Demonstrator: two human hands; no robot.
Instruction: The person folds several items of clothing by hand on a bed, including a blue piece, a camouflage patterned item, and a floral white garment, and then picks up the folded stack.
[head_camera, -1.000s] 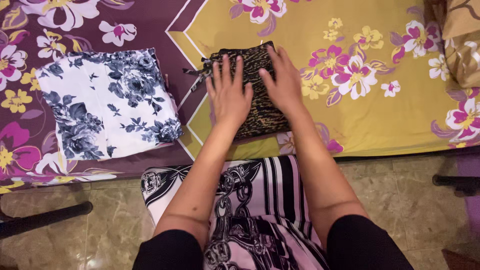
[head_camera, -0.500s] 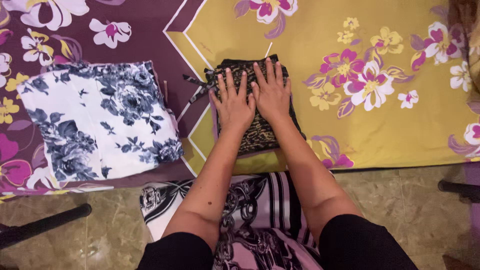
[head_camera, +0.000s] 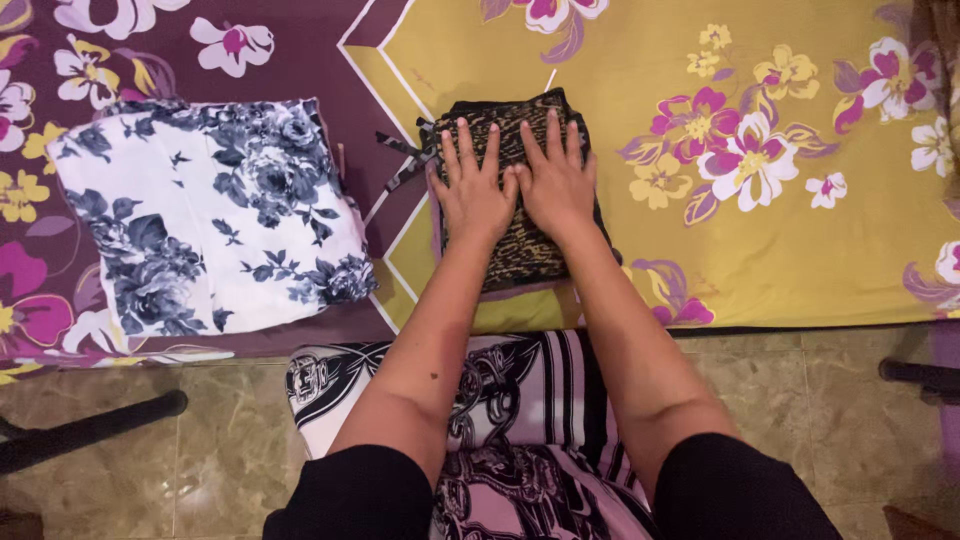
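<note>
while my left hand and right hand lie flat, fingers spread, gripping nothing, on the folded leopard-print cloth on the yellow bedsheet — uneven pressure could skew the fold, and its loose tie could slip out.

The folded brown-and-black animal-print cloth garment looks soft and matt, as does the flowered yellow-and-purple cotton bedsheet, while the beige marble floor tiles shine glossy.
</note>
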